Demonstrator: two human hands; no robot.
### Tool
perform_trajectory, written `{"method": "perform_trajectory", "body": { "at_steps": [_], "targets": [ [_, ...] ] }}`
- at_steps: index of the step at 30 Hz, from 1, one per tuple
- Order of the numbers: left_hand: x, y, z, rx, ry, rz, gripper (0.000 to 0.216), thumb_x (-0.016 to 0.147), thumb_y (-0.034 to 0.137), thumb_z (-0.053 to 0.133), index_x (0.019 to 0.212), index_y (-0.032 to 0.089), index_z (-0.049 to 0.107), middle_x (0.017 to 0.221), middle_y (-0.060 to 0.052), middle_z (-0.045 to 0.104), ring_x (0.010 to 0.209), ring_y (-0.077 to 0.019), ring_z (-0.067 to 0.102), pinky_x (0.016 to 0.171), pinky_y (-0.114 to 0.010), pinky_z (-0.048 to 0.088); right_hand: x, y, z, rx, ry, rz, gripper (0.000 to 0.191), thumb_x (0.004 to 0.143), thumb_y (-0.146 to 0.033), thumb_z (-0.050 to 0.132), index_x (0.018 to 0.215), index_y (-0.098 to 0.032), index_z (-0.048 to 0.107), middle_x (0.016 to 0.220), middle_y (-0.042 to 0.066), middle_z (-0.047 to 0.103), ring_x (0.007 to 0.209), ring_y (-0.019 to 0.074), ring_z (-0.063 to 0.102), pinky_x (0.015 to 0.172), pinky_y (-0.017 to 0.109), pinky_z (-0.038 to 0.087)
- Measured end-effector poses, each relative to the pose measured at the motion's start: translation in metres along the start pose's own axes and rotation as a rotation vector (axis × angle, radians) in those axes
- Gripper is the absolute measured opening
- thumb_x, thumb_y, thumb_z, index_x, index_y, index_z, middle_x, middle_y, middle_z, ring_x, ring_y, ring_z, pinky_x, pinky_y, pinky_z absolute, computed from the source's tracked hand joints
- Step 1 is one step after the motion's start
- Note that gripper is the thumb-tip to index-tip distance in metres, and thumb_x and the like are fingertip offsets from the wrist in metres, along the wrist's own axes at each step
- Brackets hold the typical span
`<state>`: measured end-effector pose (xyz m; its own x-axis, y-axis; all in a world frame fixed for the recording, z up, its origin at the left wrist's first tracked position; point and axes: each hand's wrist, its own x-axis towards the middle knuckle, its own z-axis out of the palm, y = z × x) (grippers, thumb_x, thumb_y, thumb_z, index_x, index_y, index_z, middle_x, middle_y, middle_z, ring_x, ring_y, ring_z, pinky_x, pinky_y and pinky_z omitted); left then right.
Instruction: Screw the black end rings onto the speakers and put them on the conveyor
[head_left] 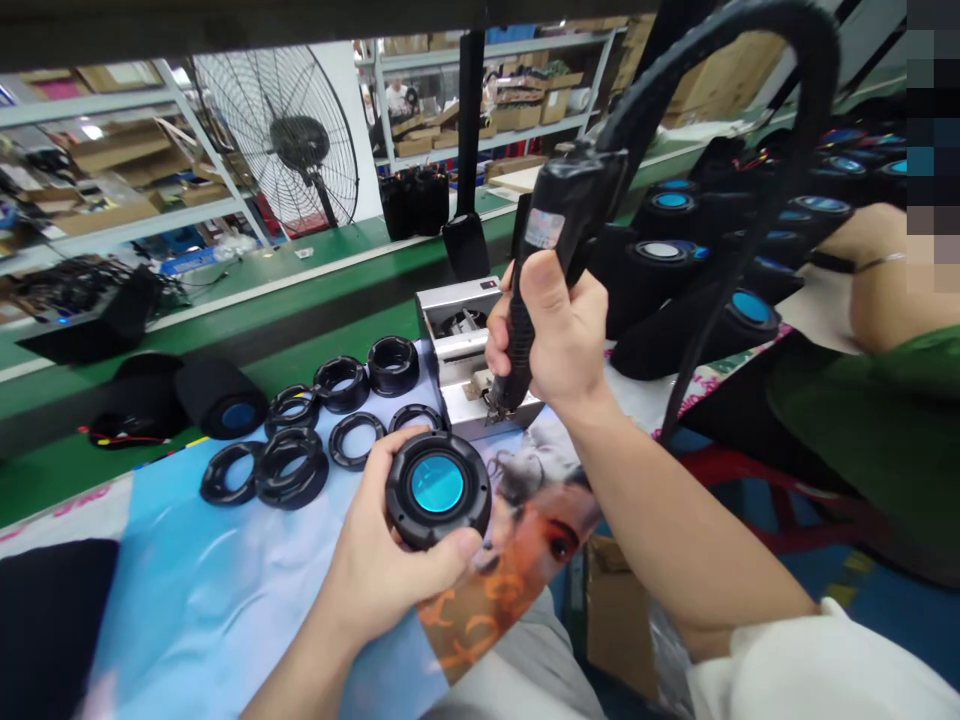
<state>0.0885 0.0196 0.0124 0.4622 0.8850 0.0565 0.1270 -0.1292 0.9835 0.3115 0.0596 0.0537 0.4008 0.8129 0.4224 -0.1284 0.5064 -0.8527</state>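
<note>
My left hand (382,560) is closed around a round black speaker part with a blue centre (437,487), held face up over the printed sheet. My right hand (559,335) grips a black electric screwdriver (559,230), held upright with its tip down at a small metal screw feeder box (469,350). A thick black cable (795,90) loops up from the screwdriver's top.
Several black rings (300,450) lie on the printed sheet (195,590) to the left. Black cylindrical speakers with blue ends (697,290) crowd the right. Another person's arm in a green sleeve (877,400) rests at far right. A green conveyor belt (300,300) and fan (289,135) lie behind.
</note>
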Motion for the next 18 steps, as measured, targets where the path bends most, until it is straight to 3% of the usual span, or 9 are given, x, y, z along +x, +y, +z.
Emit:
{"method": "perform_trajectory", "body": {
  "at_steps": [4,9,14,18],
  "targets": [
    [0.001,0.005,-0.002,0.015,-0.057,-0.027,0.077,0.069,0.035,0.093,0.135,0.022,0.056,0.121,-0.008,0.078,0.109,-0.0314,0.079,0.096,-0.043,0.065,-0.006,-0.010,-0.001,0.039,-0.018,0.052,0.051,0.087,-0.067,0.082,0.085,-0.024,0.053,0.055,-0.005,0.056,0.037,0.0138,0.050,0.034,0.026,0.035],
    [-0.007,0.001,0.002,-0.085,-0.059,-0.014,0.078,0.066,0.032,0.095,0.134,0.024,0.057,0.117,-0.007,0.078,0.105,-0.0305,0.079,0.091,-0.040,0.066,-0.009,-0.066,0.019,0.098,-0.034,-0.146,0.044,0.093,-0.066,0.074,0.095,-0.025,0.056,0.059,-0.008,0.050,0.039,0.0106,0.045,0.039,0.027,0.041],
    [-0.009,-0.002,0.001,-0.075,-0.095,-0.010,0.087,0.063,0.033,0.099,0.137,0.025,0.054,0.126,-0.008,0.075,0.112,-0.0317,0.077,0.095,-0.041,0.064,-0.007,-0.111,0.053,0.018,-0.174,-0.013,0.058,0.098,-0.084,0.041,0.087,-0.028,0.043,0.048,-0.012,0.046,0.029,0.0112,0.038,0.033,0.028,0.038],
    [-0.009,0.004,-0.001,-0.042,-0.132,-0.053,0.090,0.060,0.034,0.098,0.136,0.024,0.050,0.130,-0.011,0.072,0.119,-0.0347,0.073,0.102,-0.046,0.060,-0.008,-0.115,0.071,0.094,-0.198,0.053,0.060,0.099,-0.083,0.039,0.085,-0.026,0.050,0.048,-0.007,0.047,0.033,0.0122,0.041,0.031,0.028,0.036]
  ]
}}
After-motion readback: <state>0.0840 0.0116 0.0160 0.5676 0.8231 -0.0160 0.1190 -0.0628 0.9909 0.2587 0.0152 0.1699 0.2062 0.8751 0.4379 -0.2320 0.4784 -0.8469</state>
